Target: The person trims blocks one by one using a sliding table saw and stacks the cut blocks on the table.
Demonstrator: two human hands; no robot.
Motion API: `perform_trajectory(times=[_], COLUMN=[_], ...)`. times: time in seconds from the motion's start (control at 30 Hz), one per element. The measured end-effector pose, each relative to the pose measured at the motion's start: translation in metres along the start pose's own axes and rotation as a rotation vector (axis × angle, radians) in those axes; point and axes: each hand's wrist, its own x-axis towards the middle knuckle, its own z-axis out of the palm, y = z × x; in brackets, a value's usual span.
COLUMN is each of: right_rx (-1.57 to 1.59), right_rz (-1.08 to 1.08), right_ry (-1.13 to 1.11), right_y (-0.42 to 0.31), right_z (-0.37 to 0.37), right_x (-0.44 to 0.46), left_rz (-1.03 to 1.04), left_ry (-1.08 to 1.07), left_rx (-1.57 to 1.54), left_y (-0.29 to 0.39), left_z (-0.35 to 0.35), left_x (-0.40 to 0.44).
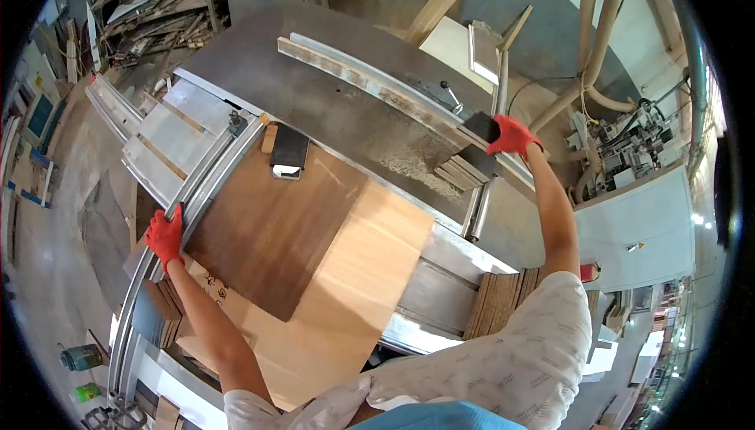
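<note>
Wide stretch, nine to two!

Your red-gloved left hand is on the metal rail at nine o'clock. Your right hand meets the black block at two, thumb and fingers parted. Whether either grips, I can't tell. Toward eight, the dark panel lies over the pale board.

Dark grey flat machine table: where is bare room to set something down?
The dark grey table is bare leftward, between its silver near edge and the long pale wooden bar. The brown wooden board is open below the black-and-white block. Crowded: rightward, with pale sawdust, stacked wooden pieces, red-gloved right hand.
</note>
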Motion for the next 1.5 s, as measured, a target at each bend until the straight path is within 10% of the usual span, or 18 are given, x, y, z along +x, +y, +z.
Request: perform_trajectory(times=[0.47, 0.67, 1.0, 1.13, 1.33, 1.5], right_rx=[0.157, 0.214, 0.112, 0.145, 0.084, 0.108], right_rz=[0.265, 0.035, 0.226, 0.419, 0.716, 0.866], right_ry=[-0.166, 0.387, 0.454, 0.368, -0.041, 0.294], right_y=[0.018, 0.018, -0.070, -0.055, -0.057, -0.104], right_z=[0.057, 0.049, -0.027, -0.033, -0.029, 0.008], right_x=[-0.020, -0.064, -0.342, -0.440, -0.552, -0.590], left_rz=[0.039, 0.085, 0.026, 0.067, 0.270, 0.128], left_ry=[-0.012, 0.080, 0.013, 0.292, -0.225, -0.136], left_rx=[-0.056, -0.122, -0.076, -0.113, -0.346, -0.262], left_y=[0.009, 0.014, 0.017, 0.117, 0.300, 0.353], left_z=[-0.025, -0.042, -0.031, -0.038, -0.073, -0.049], left_x=[-0.023, -0.044, -0.019, -0.058, -0.139, -0.153])
